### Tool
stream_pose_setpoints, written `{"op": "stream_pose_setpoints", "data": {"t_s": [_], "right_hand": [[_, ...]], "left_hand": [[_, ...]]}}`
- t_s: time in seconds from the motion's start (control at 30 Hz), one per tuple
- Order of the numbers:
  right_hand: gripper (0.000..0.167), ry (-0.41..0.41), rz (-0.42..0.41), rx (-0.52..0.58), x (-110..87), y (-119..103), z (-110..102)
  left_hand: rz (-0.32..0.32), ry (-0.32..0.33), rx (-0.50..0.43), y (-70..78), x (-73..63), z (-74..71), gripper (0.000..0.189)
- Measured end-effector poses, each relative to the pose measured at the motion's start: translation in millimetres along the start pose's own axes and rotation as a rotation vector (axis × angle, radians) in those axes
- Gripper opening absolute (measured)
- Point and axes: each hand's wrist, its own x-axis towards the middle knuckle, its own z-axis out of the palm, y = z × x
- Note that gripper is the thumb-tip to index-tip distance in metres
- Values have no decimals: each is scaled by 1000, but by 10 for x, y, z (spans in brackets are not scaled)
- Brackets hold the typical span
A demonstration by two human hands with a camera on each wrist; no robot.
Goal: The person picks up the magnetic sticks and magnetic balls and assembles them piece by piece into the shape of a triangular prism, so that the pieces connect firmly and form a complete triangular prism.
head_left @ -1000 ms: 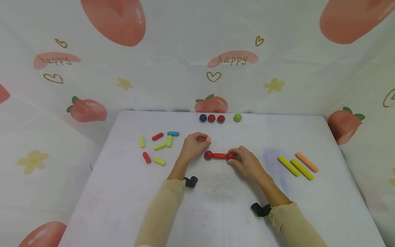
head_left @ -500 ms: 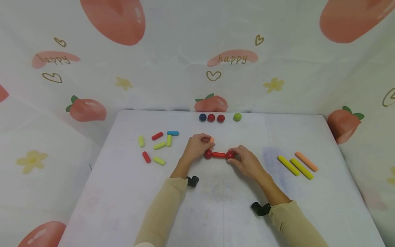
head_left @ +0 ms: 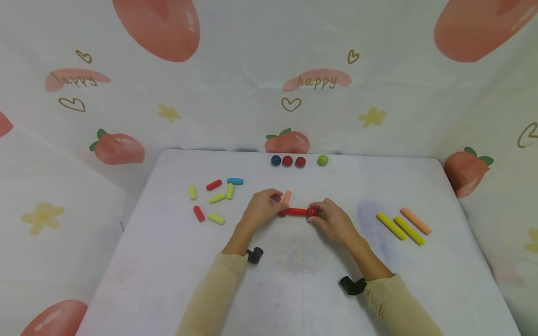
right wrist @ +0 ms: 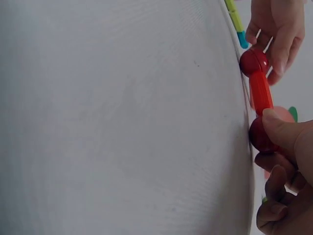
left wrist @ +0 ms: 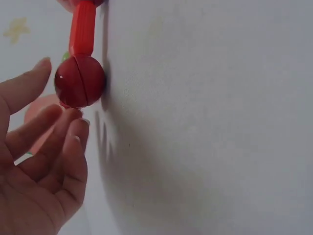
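A red rod (head_left: 297,212) joins two red balls, lying crosswise on the table. My right hand (head_left: 334,218) pinches the right red ball (head_left: 312,211) between thumb and fingers. Around the left red ball (left wrist: 79,81) hovers my left hand (head_left: 264,205); in the left wrist view its thumb and fingers are spread, with a gap to the ball. A short orange rod (head_left: 287,196) points away from the left ball toward the back, its near end at the ball. Whether it is fixed there is hidden by the fingers.
Several short yellow-green, red and blue rods (head_left: 217,198) lie to the left. Two yellow rods (head_left: 391,226) and a longer orange rod (head_left: 415,220) lie at the right. Along the back edge sit a dark blue ball (head_left: 275,160), two red balls (head_left: 287,161) and a green ball (head_left: 322,160).
My left hand brought the short orange rod to the left ball, let go of it and drew slightly back toward me. My right hand stayed at the right ball.
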Motion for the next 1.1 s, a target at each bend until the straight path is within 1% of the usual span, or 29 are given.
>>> {"op": "stream_pose_setpoints", "data": {"t_s": [0.07,0.17,0.23,0.3,0.43,0.47,0.53,0.67,0.8,0.93,1.0,1.1], "right_hand": [[39,8,-15,7,3,3,17],[39,15,-47,9,20,5,43],[40,2,-57,-4,40,2,53],[43,-45,-44,-24,63,-6,24],[52,-171,44,-44,161,-42,-153],[54,-191,66,-48,204,-50,-209],[58,-189,95,-62,315,-71,-299],[68,-126,54,-191,609,-105,-379],[80,-93,-17,-360,904,-145,-364],[85,-91,-60,-467,1138,-183,-311],[83,-94,-71,-505,1228,-195,-279],[81,-108,-70,-530,1343,-200,-231]], "left_hand": [[-25,-4,6,-15,-64,-7,43],[-43,2,28,-26,-137,0,36],[-53,11,32,-32,-176,10,31],[-55,22,36,-31,-209,22,28],[-66,34,36,-5,-256,28,28],[-68,35,37,6,-261,30,28],[-74,35,38,27,-268,28,28],[-90,33,42,52,-270,32,28],[-99,29,52,60,-279,37,29],[-79,34,77,68,-287,40,30],[-69,43,93,72,-291,43,29],[-62,55,106,75,-293,40,29]]}}
